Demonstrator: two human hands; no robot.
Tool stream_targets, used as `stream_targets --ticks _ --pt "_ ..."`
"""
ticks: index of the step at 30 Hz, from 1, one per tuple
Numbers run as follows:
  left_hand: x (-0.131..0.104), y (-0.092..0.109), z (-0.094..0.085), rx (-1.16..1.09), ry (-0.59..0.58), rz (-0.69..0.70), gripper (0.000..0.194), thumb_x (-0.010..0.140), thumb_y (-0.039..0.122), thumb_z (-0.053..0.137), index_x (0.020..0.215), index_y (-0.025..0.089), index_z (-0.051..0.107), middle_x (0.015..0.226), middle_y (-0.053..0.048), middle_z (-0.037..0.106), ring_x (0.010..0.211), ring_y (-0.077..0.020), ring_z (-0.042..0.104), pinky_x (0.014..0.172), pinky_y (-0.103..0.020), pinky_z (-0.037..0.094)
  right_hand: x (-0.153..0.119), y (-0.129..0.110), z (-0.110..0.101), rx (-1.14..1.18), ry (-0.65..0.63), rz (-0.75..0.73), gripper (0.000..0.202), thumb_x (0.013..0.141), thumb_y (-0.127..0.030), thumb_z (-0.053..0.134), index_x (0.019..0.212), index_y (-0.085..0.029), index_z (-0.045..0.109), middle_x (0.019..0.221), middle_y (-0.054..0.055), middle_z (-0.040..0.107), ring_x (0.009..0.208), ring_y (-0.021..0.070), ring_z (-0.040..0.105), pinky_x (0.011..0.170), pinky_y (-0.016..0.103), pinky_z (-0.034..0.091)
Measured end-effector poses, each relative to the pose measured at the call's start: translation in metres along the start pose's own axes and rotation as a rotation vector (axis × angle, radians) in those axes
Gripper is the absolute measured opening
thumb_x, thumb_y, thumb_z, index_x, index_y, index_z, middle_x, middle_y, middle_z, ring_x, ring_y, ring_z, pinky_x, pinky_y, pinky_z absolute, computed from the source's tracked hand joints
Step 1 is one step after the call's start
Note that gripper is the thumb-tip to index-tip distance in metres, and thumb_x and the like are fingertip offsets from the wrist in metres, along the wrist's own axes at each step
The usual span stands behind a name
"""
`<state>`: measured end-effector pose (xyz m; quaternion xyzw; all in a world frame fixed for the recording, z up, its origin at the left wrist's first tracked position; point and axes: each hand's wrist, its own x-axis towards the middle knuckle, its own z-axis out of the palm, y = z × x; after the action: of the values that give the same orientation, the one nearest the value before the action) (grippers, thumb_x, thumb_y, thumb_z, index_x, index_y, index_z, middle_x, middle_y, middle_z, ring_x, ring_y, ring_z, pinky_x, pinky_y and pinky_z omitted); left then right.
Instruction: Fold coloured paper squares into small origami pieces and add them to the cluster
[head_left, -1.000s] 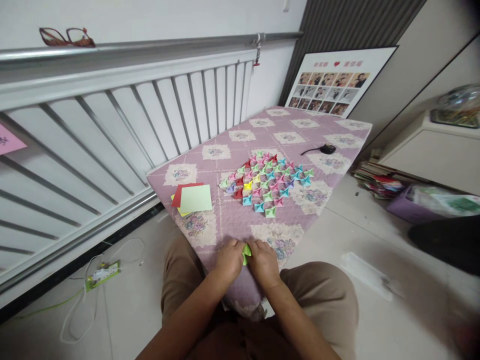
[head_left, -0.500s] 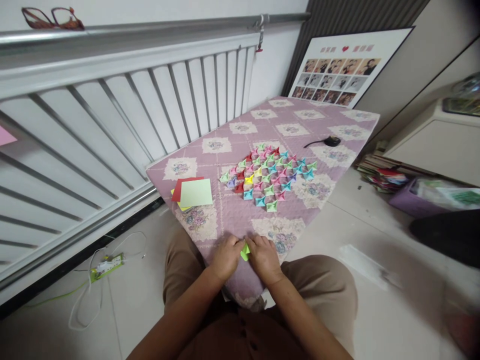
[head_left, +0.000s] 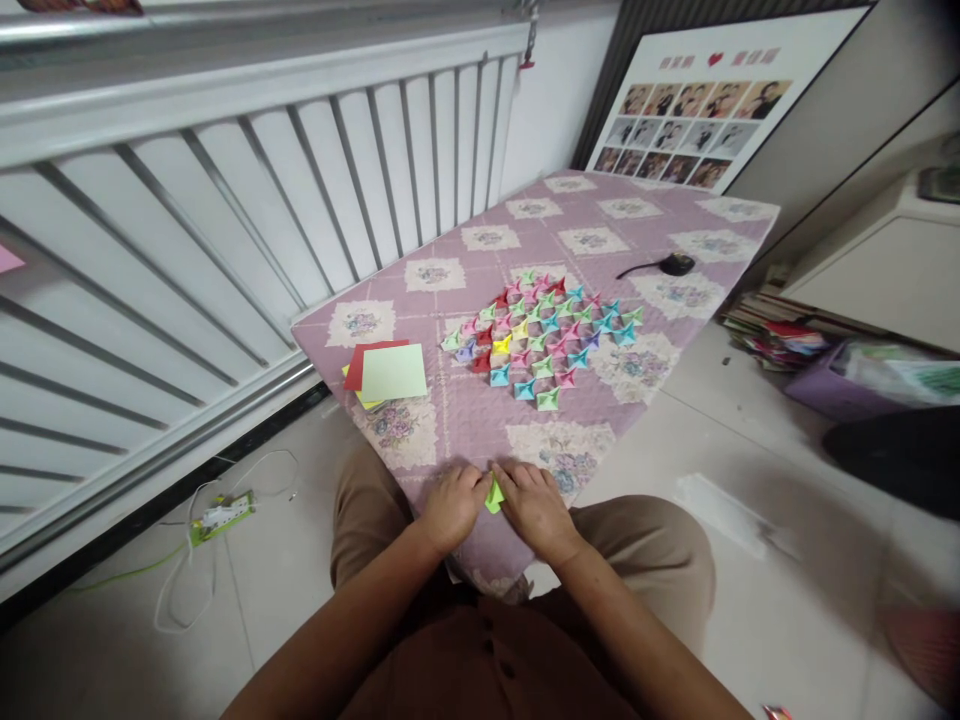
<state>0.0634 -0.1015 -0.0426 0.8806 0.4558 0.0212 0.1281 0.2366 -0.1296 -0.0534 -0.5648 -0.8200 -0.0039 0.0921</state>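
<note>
A small lime-green folded paper (head_left: 494,494) lies at the near corner of the cloth-covered table, between my two hands. My left hand (head_left: 454,507) grips its left side with bent fingers. On its right side, the closed fingers of my right hand (head_left: 538,510) press against the paper. Several small folded paper pieces (head_left: 541,340) in pink, red, blue, green and yellow stand in slanting rows beyond my hands. To the left lies a stack of square sheets, with a pale green sheet (head_left: 394,372) over red and yellow ones.
The table (head_left: 480,420) has a purple floral cover. A black object with a cord (head_left: 676,263) rests at its far right. A white radiator (head_left: 285,200) runs along the left. A photo board (head_left: 694,105) leans behind. A power strip (head_left: 223,515) is on the floor.
The view has tilted downward, so the table and wall things sit higher in the picture. Both hands still hold the green paper in nearly the same place.
</note>
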Motion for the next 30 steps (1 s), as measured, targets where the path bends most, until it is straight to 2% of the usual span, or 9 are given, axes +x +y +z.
stream_targets --ticks 4,10,18,26,30 --pt "-0.001 0.0 -0.001 -0.013 -0.007 0.005 0.029 0.096 0.023 0.041 0.122 0.026 0.056 0.102 -0.005 0.06 0.094 -0.018 0.054 0.081 -0.028 0.042 -0.007 0.003 0.004 0.035 0.051 -0.061 0.04 0.091 -0.019 0.048 0.13 -0.02 0.052 0.114 0.011 0.06 0.106 0.0245 0.046 0.091 0.039 0.035" --pt "0.0 -0.003 0.004 -0.028 -0.001 0.01 0.028 0.098 0.026 0.039 0.118 0.025 0.058 0.104 -0.004 0.059 0.095 -0.0176 0.053 0.084 -0.029 0.041 -0.011 0.006 0.011 0.064 0.056 -0.099 0.04 0.091 -0.017 0.047 0.131 -0.019 0.051 0.112 0.011 0.062 0.103 0.0231 0.049 0.09 0.038 0.038" --pt "-0.01 -0.008 0.0 0.044 -0.024 0.129 0.032 0.098 0.022 0.037 0.125 0.025 0.053 0.118 -0.003 0.058 0.101 -0.0182 0.051 0.09 -0.03 0.041 -0.016 0.006 0.004 0.073 0.025 -0.113 0.035 0.092 -0.015 0.048 0.125 -0.021 0.057 0.117 0.009 0.063 0.104 0.0221 0.051 0.094 0.039 0.036" --pt "-0.014 -0.013 0.005 0.074 0.048 0.206 0.032 0.097 0.022 0.039 0.126 0.02 0.053 0.12 -0.005 0.058 0.097 -0.0189 0.051 0.086 -0.031 0.045 -0.02 0.007 0.003 0.074 0.024 -0.132 0.037 0.091 -0.017 0.049 0.128 -0.022 0.055 0.124 0.008 0.06 0.111 0.0229 0.05 0.093 0.038 0.038" --pt "-0.016 -0.014 0.007 0.083 0.054 0.221 0.031 0.097 0.022 0.041 0.126 0.02 0.053 0.123 -0.004 0.057 0.101 -0.0191 0.05 0.089 -0.032 0.045 -0.021 0.007 0.002 0.068 0.021 -0.132 0.037 0.092 -0.017 0.049 0.128 -0.023 0.056 0.126 0.007 0.059 0.115 0.0236 0.049 0.094 0.038 0.038"
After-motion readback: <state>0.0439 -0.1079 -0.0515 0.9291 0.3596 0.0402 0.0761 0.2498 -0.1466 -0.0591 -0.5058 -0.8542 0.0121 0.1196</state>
